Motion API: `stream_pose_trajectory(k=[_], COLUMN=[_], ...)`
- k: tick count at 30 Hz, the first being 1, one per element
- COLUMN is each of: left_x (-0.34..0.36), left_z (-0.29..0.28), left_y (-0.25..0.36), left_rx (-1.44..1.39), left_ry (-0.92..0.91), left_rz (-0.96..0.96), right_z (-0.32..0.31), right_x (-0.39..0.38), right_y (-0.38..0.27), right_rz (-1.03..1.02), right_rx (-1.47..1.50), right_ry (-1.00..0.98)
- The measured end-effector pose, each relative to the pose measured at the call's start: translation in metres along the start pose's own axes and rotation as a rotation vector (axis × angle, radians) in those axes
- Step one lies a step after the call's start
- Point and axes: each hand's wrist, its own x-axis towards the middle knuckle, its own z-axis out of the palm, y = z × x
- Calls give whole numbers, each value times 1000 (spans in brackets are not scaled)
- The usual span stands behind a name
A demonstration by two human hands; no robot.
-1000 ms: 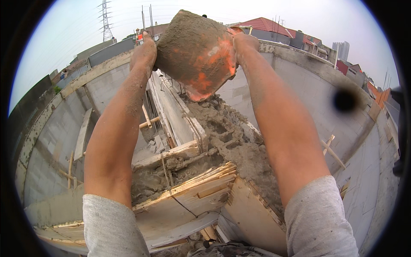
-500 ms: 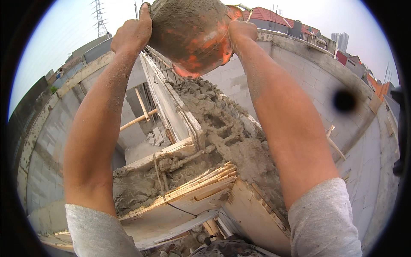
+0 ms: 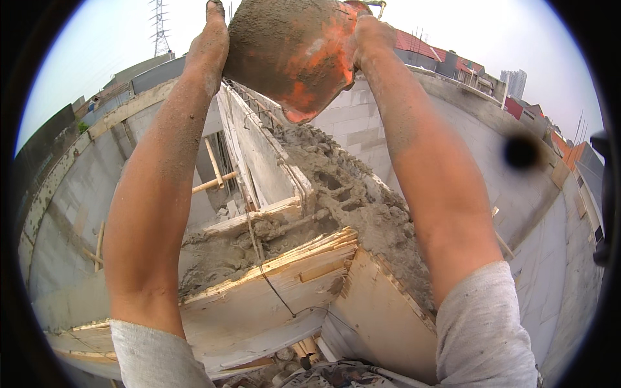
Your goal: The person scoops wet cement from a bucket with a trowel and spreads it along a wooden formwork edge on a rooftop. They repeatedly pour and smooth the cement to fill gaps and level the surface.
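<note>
An orange bucket [image 3: 291, 61], coated with grey concrete, is held up at arm's length at the top of the view. My left hand [image 3: 211, 48] grips its left side, thumb pointing up. On the opposite side my right hand [image 3: 374, 40] is closed on it, the fingers partly hidden. The bucket is tilted, and its mouth cannot be made out. Below it, wet lumpy concrete [image 3: 349, 187] fills a channel between wooden form boards, with several hollows in its surface. A side branch of concrete [image 3: 217, 262] runs left behind the near form board [image 3: 259, 310].
A tall form panel [image 3: 262, 152] edges the channel's left side, with steel bars [image 3: 255, 103] near its far end. Wire [image 3: 275, 291] crosses the near board. Bamboo poles [image 3: 215, 161] stand below at left. Grey block walls [image 3: 466, 123] curve around; roofs and a pylon [image 3: 159, 29] lie beyond.
The view has shifted slightly, so the boards and concrete sit a little higher and my forearms farther right. Both hands still hold the bucket, which has turned slightly.
</note>
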Motion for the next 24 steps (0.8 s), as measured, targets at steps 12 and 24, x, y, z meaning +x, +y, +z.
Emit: stream_pose_trajectory(k=[12, 24], left_x=[-109, -278], left_z=[-53, -97], left_y=[52, 75], left_rx=[-532, -674], left_ry=[25, -293], left_rz=[-178, -550], right_z=[51, 35], right_x=[-126, -229], right_y=[-157, -238], right_rz=[-255, -790], right_rx=[143, -677], right_ry=[-279, -228])
